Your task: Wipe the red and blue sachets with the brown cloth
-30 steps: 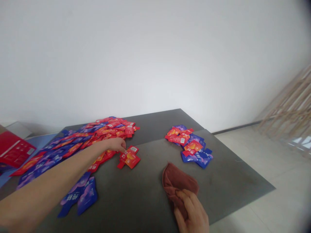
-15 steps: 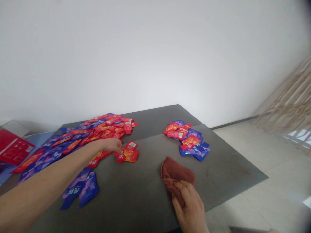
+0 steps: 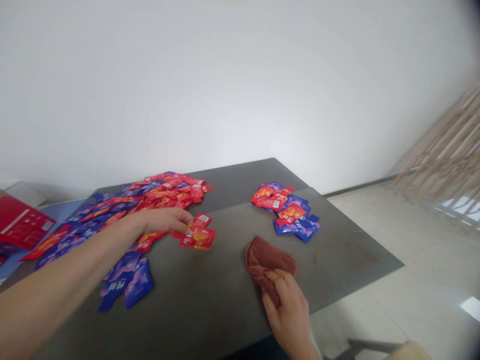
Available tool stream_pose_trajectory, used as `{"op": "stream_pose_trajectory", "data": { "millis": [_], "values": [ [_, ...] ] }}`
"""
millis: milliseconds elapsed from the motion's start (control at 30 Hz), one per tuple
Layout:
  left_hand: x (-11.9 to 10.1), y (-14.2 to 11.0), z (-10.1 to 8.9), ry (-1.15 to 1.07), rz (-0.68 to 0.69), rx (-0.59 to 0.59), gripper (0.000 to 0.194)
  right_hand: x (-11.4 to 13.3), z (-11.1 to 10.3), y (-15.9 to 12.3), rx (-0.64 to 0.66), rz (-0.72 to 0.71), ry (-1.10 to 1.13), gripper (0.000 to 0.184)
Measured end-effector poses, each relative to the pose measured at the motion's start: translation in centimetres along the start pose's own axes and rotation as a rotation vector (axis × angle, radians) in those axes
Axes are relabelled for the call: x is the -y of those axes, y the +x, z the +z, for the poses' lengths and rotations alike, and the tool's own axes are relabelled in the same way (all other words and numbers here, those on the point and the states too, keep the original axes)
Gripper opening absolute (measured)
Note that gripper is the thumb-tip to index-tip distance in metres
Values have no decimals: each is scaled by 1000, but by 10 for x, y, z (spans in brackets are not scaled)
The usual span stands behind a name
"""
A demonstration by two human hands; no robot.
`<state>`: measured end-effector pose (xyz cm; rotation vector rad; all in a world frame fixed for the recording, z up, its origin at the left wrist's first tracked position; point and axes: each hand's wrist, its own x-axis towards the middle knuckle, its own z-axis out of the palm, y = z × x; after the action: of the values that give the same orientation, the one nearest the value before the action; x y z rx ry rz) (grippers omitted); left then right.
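Observation:
Between the thumb and fingers of my left hand (image 3: pixel 173 220) is the end of a red sachet (image 3: pixel 199 237) with an orange fruit print. Another red sachet (image 3: pixel 203 219) lies just behind it on the dark table (image 3: pixel 210 310). Left of that hand spreads a big pile of red and blue sachets (image 3: pixel 161 192), partly hidden by my forearm. A few blue sachets (image 3: pixel 138 282) lie nearer to me. My right hand (image 3: pixel 287 305) grips a folded brown cloth (image 3: pixel 270 257) resting on the table.
A smaller heap of red and blue sachets (image 3: pixel 294 212) lies on the table's right side. At the far left stands a red box or bag (image 3: pixel 22 222) on a blue surface. A white wall (image 3: pixel 240 90) rises behind, and wooden slats (image 3: pixel 446 145) lean at the right.
My left hand has lifted slightly, and the red sachet in it has tilted up from the table. The right hand stays on the cloth. The whole view has shifted a little.

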<state>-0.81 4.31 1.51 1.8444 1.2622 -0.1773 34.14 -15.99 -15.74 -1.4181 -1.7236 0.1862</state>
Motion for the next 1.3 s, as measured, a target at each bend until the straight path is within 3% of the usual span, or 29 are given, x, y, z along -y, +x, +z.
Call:
{"op": "stream_pose_trajectory", "data": {
  "millis": [167,267,333,433,533,633,700,767,867,933,1000,1067,1167,1300],
  "values": [
    [-19,-18,46,-324,52,-43,30,4,-6,9,-33,87,124,21],
    [-8,-15,89,-450,67,-116,33,15,-11,22,-82,245,213,18],
    [4,-9,120,-516,62,-176,35,29,-11,30,-82,261,238,20],
    [21,-3,160,-659,66,-301,36,62,2,37,-1,85,231,22],
    [30,-4,181,-797,123,-356,33,94,28,38,114,-131,159,25],
    [31,-4,189,-803,180,-409,26,109,56,44,254,-253,58,24],
    [29,-1,191,-738,187,-475,23,103,68,55,354,-276,-61,19],
    [26,1,193,-647,181,-510,23,88,70,74,408,-216,-236,13],
    [19,2,195,-578,171,-512,23,63,55,107,417,-35,-442,12],
    [16,0,197,-565,165,-518,22,57,40,119,390,37,-458,16],
    [13,-2,200,-551,172,-532,19,63,28,118,341,0,-385,18],
    [12,-3,202,-538,200,-549,16,75,25,107,353,-153,-272,18],
    [13,-3,201,-481,205,-592,13,86,39,97,500,-376,-203,13],
    [15,-1,199,-360,154,-641,11,69,61,125,506,-172,-358,17]
  ]
}}
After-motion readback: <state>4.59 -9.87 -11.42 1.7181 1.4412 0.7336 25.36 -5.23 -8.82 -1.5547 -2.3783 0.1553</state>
